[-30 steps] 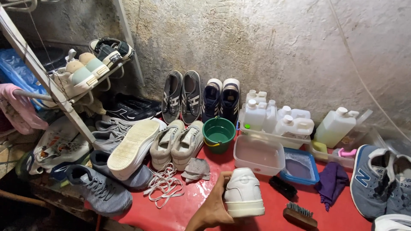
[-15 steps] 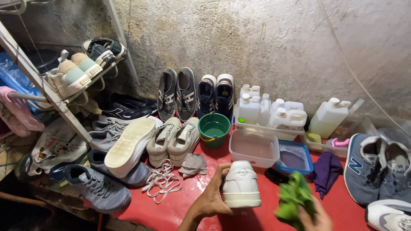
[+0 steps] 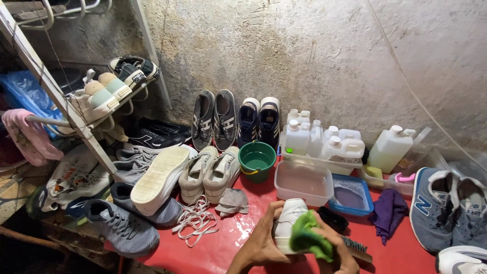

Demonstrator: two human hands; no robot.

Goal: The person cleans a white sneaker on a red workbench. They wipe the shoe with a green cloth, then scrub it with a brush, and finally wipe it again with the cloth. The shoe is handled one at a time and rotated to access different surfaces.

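the right hand (image 3: 339,256), which half a second ago hung low and clear of the shoe with the green cloth (image 3: 308,238) bunched in it, has come across so that the cloth now presses on the heel of the white sneaker (image 3: 288,223); a second ago neither that hand nor the cloth was in view at all. the left hand (image 3: 265,241) still grips the sneaker from its left side, thumb reaching up along the heel and the other fingers curled out of sight behind it, and the shoe sits on the red surface (image 3: 223,248) a little more tilted toward the left hand than before. the right hand's fingers are closed over the cloth, pinching it into a wad, though the cloth covers their tips and how each finger lies cannot be told. the sneaker's toe and most of its right side are hidden behind the cloth and the hand. just beyond the right fingers a wooden brush (image 3: 355,247) pokes out, partly covered by the wrist, and a dark brush (image 3: 332,219) lies behind it, half hidden. past the fingertips stand the clear plastic tub (image 3: 302,182), the blue tray (image 3: 351,195) and the green bucket (image 3: 257,160). both wrists are cut off by the lower edge of the view.
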